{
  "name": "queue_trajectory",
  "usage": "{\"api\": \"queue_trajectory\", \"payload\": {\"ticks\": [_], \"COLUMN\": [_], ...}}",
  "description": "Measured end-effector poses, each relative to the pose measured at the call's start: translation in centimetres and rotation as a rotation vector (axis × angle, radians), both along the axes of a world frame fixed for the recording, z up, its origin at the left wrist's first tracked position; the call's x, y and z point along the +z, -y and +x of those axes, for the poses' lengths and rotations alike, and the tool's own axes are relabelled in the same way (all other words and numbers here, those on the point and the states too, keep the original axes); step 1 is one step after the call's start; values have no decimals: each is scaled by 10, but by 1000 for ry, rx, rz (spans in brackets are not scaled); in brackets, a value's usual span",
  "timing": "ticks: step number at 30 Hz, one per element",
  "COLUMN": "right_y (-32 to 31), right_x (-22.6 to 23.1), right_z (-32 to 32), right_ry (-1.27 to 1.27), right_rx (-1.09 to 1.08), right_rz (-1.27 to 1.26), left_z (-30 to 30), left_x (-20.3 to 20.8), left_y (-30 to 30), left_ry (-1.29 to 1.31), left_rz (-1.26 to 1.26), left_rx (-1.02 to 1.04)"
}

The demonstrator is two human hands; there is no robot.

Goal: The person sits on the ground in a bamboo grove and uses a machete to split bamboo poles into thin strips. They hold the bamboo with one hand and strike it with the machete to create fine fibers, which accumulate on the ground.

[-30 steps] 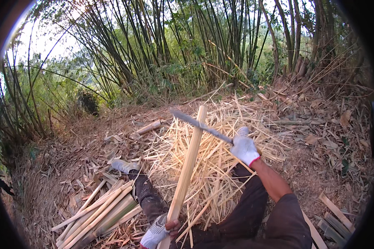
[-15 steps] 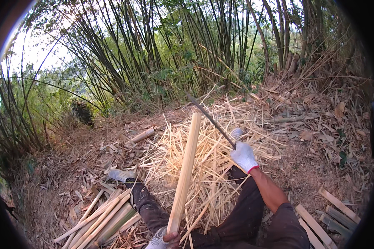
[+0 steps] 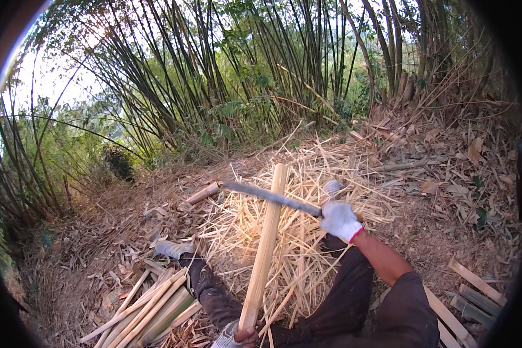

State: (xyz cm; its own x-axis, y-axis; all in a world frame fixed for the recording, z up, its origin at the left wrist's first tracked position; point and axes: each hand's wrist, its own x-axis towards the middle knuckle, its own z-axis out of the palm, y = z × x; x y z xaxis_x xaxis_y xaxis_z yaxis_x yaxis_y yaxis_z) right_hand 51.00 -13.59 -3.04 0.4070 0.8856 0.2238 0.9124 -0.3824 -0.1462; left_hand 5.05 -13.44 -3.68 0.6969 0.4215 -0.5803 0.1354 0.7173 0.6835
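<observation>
Right hand: your gloved right hand (image 3: 340, 220) is closed tight around the handle of one long knife (image 3: 272, 197), right of centre; the blade runs left and slightly far, crossing the top of the pole.
Left hand: your left hand (image 3: 238, 336) sits at the near edge, fingers wrapped round the lower end of one bamboo pole (image 3: 265, 249); only part of the hand shows.
Pole: you hold a single pale split length, leaning from your left hand up toward the far side, its top end right under the blade; whether blade and wood touch, you cannot tell.
Legs: your two dark-trousered legs (image 3: 342, 301) stretch out on either side of the pole, with one grey shoe (image 3: 171, 248) on the left and another just beyond your right hand.
Shavings: one broad heap of straw-coloured shavings (image 3: 296, 255) lies under and around the pole.
Stacks: one bundle of split slats (image 3: 151, 307) lies near left, several pieces, too overlapped to count; about four more slats (image 3: 472, 296) lie near right.
Offcut: one short bamboo piece (image 3: 203, 193) lies just left of the blade tip.
Edges and room: a bamboo thicket (image 3: 243, 75) walls the far side; leaf-littered ground (image 3: 446, 191) lies open to the right.
</observation>
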Motion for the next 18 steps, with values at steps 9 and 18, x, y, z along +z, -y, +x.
{"api": "queue_trajectory", "payload": {"ticks": [9, 18], "right_y": [-6, 36], "right_x": [26, 0], "right_z": [50, -45], "right_ry": [-294, -158], "right_rx": [-410, -5], "right_rz": [171, 214], "left_z": [-16, -25], "left_x": [29, -45], "left_y": [25, -42], "left_ry": [-107, 367], "left_rz": [199, -467], "left_rx": [-4, -187]}}
